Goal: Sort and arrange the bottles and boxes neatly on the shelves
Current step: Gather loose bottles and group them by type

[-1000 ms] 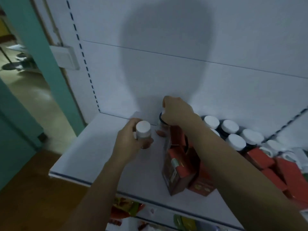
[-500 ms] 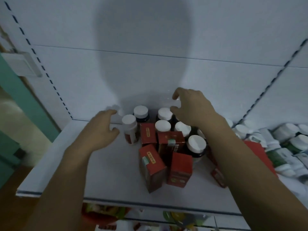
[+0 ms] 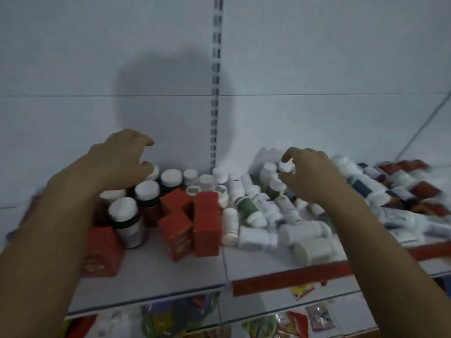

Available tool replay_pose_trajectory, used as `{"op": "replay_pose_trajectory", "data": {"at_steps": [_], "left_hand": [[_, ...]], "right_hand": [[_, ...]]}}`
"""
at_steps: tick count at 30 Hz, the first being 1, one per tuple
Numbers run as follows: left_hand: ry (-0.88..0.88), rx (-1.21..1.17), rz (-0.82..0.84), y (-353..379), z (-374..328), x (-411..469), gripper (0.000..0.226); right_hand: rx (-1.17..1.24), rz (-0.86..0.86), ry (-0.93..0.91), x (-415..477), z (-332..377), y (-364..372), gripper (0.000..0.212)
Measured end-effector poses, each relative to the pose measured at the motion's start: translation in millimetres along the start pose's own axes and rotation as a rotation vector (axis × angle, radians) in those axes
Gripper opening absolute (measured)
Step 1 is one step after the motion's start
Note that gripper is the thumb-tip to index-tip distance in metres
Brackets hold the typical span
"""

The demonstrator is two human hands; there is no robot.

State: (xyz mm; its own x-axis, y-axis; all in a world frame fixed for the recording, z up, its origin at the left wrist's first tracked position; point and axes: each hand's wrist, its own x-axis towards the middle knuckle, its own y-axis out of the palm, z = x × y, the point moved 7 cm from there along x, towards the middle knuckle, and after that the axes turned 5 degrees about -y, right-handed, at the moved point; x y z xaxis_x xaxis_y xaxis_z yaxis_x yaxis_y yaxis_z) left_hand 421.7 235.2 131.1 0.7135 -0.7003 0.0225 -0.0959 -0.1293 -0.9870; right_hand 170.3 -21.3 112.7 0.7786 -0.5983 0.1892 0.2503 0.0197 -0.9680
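A white back panel (image 3: 97, 69) filled the far side, split by a slotted upright (image 3: 216, 69) and crossed by a broad rounded shadow (image 3: 170, 93); below it ran the white shelf (image 3: 151, 272), with a red strip (image 3: 292, 276) along the near edge of its right half. On the right half a loose heap of white bottles (image 3: 256, 237) lay mostly on their sides, touching and overlapping, and blurred towards the far right; one green-labelled bottle (image 3: 246, 206) lay among them. On the left half stood upright dark bottles (image 3: 127, 223) with white caps, packed close together; just right of them, near the middle, stood the red boxes (image 3: 206, 223), touching one another. Coloured packets (image 3: 170, 315) showed on the shelf beneath. The left hand (image 3: 122, 162) hung over the far dark bottles, its fingers loosely curved and holding nothing. The right hand (image 3: 312, 174) was over the heap with finger and thumb curled around a small white cap (image 3: 286, 166); whether it actually pinched the cap I cannot tell, as the blur hid the contact.
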Motion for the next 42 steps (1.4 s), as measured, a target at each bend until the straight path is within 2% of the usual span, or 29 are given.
{"op": "replay_pose_trajectory", "data": {"at_steps": [6, 9, 12, 17, 22, 29, 32, 36, 38, 42], "left_hand": [[0.182, -0.001, 0.003, 55.2, -205.2, 13.2, 0.057], [0.286, -0.078, 0.003, 82.6, -308.0, 9.7, 0.051], [0.440, -0.147, 0.056, 113.9, -406.4, -0.5, 0.048], [0.548, -0.198, 0.139, 150.5, -515.0, 1.8, 0.048], [0.561, -0.148, 0.167, 180.1, -580.5, 30.3, 0.049], [0.575, -0.169, 0.230, 220.5, -642.9, 79.9, 0.042], [0.704, -0.219, 0.243, 229.8, -672.6, 77.5, 0.055], [0.960, -0.169, 0.436, 245.4, -714.0, 49.7, 0.046], [0.982, -0.144, 0.518, 254.3, -724.8, 45.9, 0.041], [0.948, -0.073, 0.533, 266.2, -736.5, 49.8, 0.048]], "right_hand": [[-0.031, 0.008, 0.223, -85.6, -168.2, -34.0, 0.037], [-0.004, -0.014, 0.315, -129.3, -236.3, -50.6, 0.034], [0.020, -0.010, 0.425, -168.8, -295.0, -55.7, 0.044], [0.100, -0.072, 0.550, -216.9, -370.9, -46.9, 0.040], [0.112, -0.030, 0.590, -220.2, -438.3, -32.7, 0.039], [0.193, -0.016, 0.539, -160.2, -526.8, -17.7, 0.038], [0.240, -0.041, 0.476, -130.2, -556.0, -5.5, 0.038], [0.369, -0.031, 0.380, -93.4, -577.3, 18.3, 0.040], [0.424, 0.048, 0.320, -70.2, -580.5, 34.6, 0.046], [0.525, 0.141, 0.208, -26.9, -587.4, 54.9, 0.052]]}}
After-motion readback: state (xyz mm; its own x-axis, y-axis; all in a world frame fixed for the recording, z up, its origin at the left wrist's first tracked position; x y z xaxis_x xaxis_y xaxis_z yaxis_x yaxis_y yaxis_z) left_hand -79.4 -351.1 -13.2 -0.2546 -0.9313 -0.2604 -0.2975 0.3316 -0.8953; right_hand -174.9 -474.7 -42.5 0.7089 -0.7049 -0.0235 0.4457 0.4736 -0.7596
